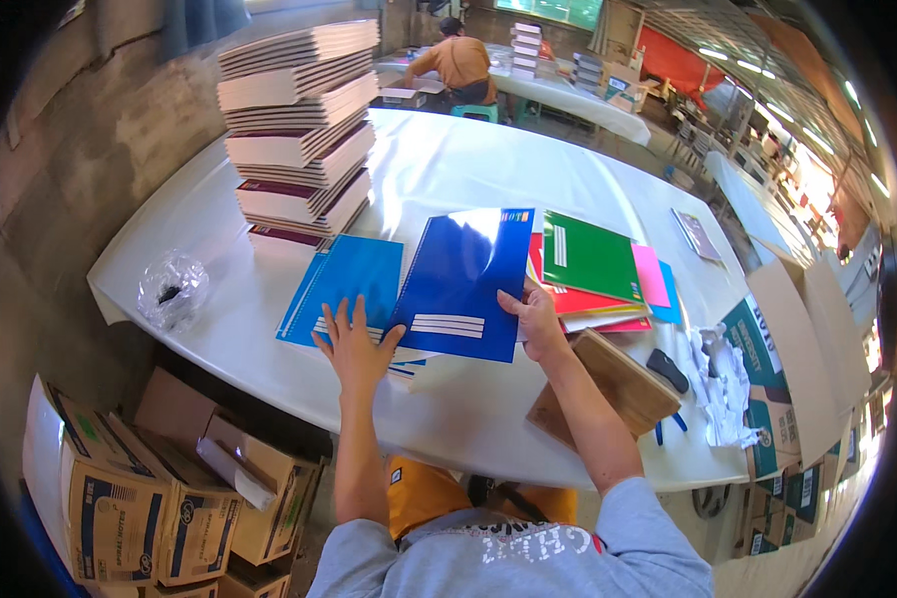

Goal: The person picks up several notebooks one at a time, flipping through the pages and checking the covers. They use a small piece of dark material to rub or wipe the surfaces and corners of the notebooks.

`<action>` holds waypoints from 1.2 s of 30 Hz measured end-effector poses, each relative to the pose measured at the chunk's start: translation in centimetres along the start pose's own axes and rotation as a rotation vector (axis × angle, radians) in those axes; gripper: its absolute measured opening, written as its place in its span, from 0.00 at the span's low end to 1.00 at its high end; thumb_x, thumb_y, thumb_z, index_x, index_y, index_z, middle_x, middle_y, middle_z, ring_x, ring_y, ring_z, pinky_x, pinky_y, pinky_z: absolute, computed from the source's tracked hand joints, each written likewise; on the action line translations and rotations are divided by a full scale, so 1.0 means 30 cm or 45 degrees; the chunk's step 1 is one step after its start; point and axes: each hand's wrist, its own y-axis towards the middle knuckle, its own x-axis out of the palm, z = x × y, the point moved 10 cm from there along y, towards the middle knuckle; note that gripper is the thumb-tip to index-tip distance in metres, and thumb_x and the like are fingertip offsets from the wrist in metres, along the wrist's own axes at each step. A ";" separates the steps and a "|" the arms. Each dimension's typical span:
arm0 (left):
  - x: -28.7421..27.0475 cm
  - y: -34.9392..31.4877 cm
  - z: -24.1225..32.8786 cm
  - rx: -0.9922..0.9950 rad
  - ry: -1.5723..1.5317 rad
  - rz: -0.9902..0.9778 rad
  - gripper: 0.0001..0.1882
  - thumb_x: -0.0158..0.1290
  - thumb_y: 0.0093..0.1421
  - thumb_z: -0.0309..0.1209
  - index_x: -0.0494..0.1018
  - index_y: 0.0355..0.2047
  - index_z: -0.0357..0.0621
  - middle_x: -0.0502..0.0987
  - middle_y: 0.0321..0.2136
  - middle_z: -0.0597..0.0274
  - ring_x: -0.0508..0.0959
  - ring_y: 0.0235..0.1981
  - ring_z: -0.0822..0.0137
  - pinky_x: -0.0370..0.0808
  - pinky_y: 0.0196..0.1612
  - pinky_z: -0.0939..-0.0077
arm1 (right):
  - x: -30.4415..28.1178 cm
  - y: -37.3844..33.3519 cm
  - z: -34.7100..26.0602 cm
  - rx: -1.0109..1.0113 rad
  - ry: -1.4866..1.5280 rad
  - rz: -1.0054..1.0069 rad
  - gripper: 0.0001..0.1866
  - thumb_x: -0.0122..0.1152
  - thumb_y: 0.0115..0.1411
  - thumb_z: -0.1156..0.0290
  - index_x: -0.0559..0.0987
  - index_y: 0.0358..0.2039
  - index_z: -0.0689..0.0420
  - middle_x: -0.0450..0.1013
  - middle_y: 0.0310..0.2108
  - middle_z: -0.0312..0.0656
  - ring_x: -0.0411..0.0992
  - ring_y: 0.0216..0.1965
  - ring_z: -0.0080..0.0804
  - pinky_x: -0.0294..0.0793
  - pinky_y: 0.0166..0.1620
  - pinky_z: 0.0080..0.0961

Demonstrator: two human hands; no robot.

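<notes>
A dark blue spiral notebook point(468, 284) is in my right hand point(536, 319), gripped by its right edge and raised a little off the table. My left hand point(357, 349) lies with fingers spread on light blue notebooks point(354, 274), its thumb against the dark blue one's lower left corner. Right of my right hand is a loose pile of notebooks: a green notebook point(590, 257) on top, red ones below, and a pink notebook point(651, 274) and a blue one sticking out. A tall stack of notebooks point(304, 145) rises at the back left.
On the white-covered table point(468, 159) are a clear plastic bag point(172, 289), a brown cardboard piece point(628, 384), a dark object point(668, 370) and crumpled paper point(720, 384). An open carton point(762, 369) stands right; cartons point(120, 508) sit lower left. Another person point(458, 68) sits at a far table.
</notes>
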 end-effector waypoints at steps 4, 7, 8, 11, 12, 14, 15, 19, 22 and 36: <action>-0.052 -0.127 0.107 -0.060 -0.882 0.151 0.47 0.57 0.49 0.52 0.48 0.62 0.43 0.52 0.60 0.50 0.48 0.63 0.50 0.46 0.61 0.49 | -0.009 -0.172 -0.257 -0.360 -0.104 0.148 0.14 0.56 0.56 0.79 0.72 0.44 0.61 0.74 0.37 0.39 0.70 0.37 0.21 0.69 0.43 0.18; 0.053 -0.296 0.264 -0.275 -2.304 -0.256 0.43 0.54 0.55 0.46 0.42 0.62 0.46 0.49 0.61 0.57 0.51 0.62 0.57 0.53 0.62 0.63 | -0.003 -0.338 -0.419 -0.588 -0.180 0.242 0.12 0.56 0.56 0.81 0.73 0.42 0.63 0.74 0.36 0.37 0.68 0.36 0.17 0.67 0.42 0.16; 0.074 -0.327 0.311 -0.255 -2.306 -0.292 0.43 0.54 0.55 0.46 0.42 0.62 0.46 0.49 0.61 0.57 0.51 0.62 0.57 0.53 0.62 0.63 | -0.006 -0.402 -0.461 -0.734 -0.245 0.269 0.12 0.56 0.55 0.80 0.73 0.42 0.62 0.74 0.35 0.37 0.68 0.35 0.17 0.68 0.40 0.16; 0.080 -0.451 0.599 -0.308 -3.472 -1.418 0.33 0.49 0.60 0.40 0.49 0.60 0.47 0.56 0.59 0.59 0.58 0.59 0.62 0.57 0.60 0.64 | -0.023 -0.557 -0.477 -0.846 -0.458 0.353 0.13 0.58 0.54 0.79 0.73 0.42 0.63 0.74 0.34 0.36 0.69 0.33 0.18 0.69 0.37 0.18; 0.090 -0.418 0.597 -0.393 -3.231 -1.111 0.28 0.48 0.61 0.39 0.52 0.59 0.47 0.61 0.56 0.60 0.62 0.56 0.63 0.60 0.58 0.64 | -0.038 -0.600 -0.462 -0.816 -0.632 0.396 0.14 0.60 0.54 0.79 0.73 0.42 0.63 0.75 0.33 0.36 0.69 0.31 0.20 0.69 0.35 0.20; 0.121 -0.379 0.579 -0.512 -2.918 -0.855 0.21 0.46 0.62 0.38 0.61 0.54 0.46 0.70 0.48 0.64 0.70 0.50 0.65 0.65 0.55 0.64 | -0.073 -0.663 -0.402 -0.841 -0.677 0.349 0.15 0.61 0.53 0.79 0.73 0.42 0.63 0.75 0.32 0.36 0.69 0.30 0.21 0.70 0.34 0.21; 0.143 -0.380 0.580 -0.508 -2.913 -0.881 0.21 0.46 0.62 0.38 0.61 0.54 0.46 0.70 0.48 0.64 0.70 0.50 0.65 0.65 0.55 0.64 | -0.075 -0.680 -0.372 -0.869 -0.709 0.267 0.15 0.62 0.52 0.78 0.73 0.42 0.63 0.75 0.31 0.36 0.69 0.29 0.23 0.70 0.32 0.22; 0.117 -0.321 0.554 -0.160 -2.797 -0.732 0.20 0.49 0.61 0.33 0.62 0.53 0.45 0.71 0.46 0.62 0.73 0.46 0.65 0.70 0.49 0.68 | -0.302 -0.785 -0.403 -0.941 -0.152 0.324 0.44 0.75 0.40 0.65 0.60 0.56 0.58 0.69 0.44 0.48 0.73 0.38 0.31 0.74 0.36 0.23; 0.115 -0.257 0.475 0.000 -2.296 -0.415 0.21 0.57 0.54 0.27 0.64 0.48 0.40 0.74 0.40 0.59 0.74 0.39 0.69 0.71 0.43 0.75 | -0.420 -0.914 -0.534 -0.907 -0.158 0.335 0.53 0.75 0.37 0.71 0.51 0.61 0.59 0.68 0.46 0.52 0.73 0.39 0.33 0.73 0.39 0.19; 0.314 -0.422 0.682 0.384 -1.763 -0.927 0.10 0.60 0.48 0.18 0.71 0.30 0.41 0.76 0.28 0.67 0.73 0.31 0.77 0.71 0.35 0.81 | -0.635 -0.975 -0.047 -0.480 -0.410 0.686 0.32 0.57 0.54 0.82 0.54 0.56 0.60 0.61 0.51 0.42 0.64 0.49 0.27 0.65 0.49 0.22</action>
